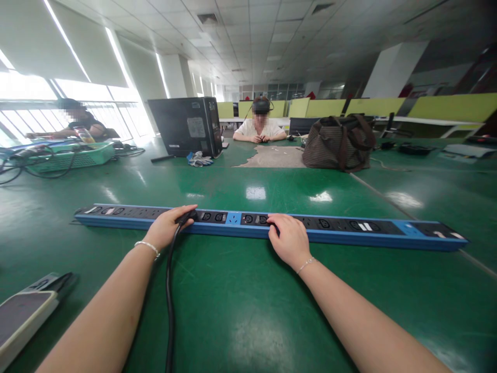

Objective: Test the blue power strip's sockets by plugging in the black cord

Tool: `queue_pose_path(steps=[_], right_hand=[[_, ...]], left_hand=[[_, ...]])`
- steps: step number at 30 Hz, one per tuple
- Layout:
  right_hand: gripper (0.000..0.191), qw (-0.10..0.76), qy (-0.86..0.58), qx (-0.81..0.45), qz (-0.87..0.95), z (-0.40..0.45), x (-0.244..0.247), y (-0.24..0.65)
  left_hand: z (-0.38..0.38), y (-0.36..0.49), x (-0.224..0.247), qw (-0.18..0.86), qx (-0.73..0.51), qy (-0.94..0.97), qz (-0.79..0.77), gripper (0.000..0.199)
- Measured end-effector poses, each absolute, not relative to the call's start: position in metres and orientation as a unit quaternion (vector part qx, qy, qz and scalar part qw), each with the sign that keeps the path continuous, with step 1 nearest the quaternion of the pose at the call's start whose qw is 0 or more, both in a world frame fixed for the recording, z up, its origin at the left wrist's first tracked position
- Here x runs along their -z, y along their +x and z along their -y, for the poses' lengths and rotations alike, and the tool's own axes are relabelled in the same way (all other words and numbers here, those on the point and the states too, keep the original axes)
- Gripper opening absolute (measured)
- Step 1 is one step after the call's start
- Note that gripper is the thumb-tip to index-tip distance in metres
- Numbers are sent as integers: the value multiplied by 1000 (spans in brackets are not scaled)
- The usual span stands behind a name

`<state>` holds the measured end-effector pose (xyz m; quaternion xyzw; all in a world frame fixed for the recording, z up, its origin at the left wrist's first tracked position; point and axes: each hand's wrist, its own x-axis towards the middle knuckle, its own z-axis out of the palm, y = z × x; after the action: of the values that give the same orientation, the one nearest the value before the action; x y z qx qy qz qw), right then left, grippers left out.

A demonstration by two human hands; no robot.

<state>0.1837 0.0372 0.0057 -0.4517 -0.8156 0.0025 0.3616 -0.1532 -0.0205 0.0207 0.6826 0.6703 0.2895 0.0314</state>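
A long blue and black power strip point(233, 218) lies across the green table in front of me, with rows of sockets facing up. My left hand point(166, 226) is closed around a black plug point(189, 216) at the strip, left of the middle. From that plug a black power cord point(169, 305) runs down toward me and out of the picture. My right hand point(289, 239) rests on the strip right of the middle, its fingers curled over the far edge of the sockets. Whether its fingertips grip the strip or only lie on it is hard to see.
The green table point(248, 295) is glossy. A handheld device point(27, 316) lies at the lower left. Farther back are a green basket point(73, 156) with cables, a black computer case point(186, 126), gloves point(200, 159) and a brown bag point(336, 142). Two people sit beyond.
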Motion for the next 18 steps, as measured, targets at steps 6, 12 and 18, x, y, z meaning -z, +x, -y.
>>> queue_pose_path(steps=[6, 12, 18], right_hand=[[21, 360, -450, 3, 817, -38, -5, 183], [20, 361, -447, 6, 819, -40, -3, 183], [20, 363, -447, 4, 817, -38, -3, 183]], left_hand=[[22, -142, -16, -68, -252, 665, -700, 55], [24, -130, -21, -96, -186, 603, -770, 48], [23, -129, -20, -94, -193, 592, -777, 47]])
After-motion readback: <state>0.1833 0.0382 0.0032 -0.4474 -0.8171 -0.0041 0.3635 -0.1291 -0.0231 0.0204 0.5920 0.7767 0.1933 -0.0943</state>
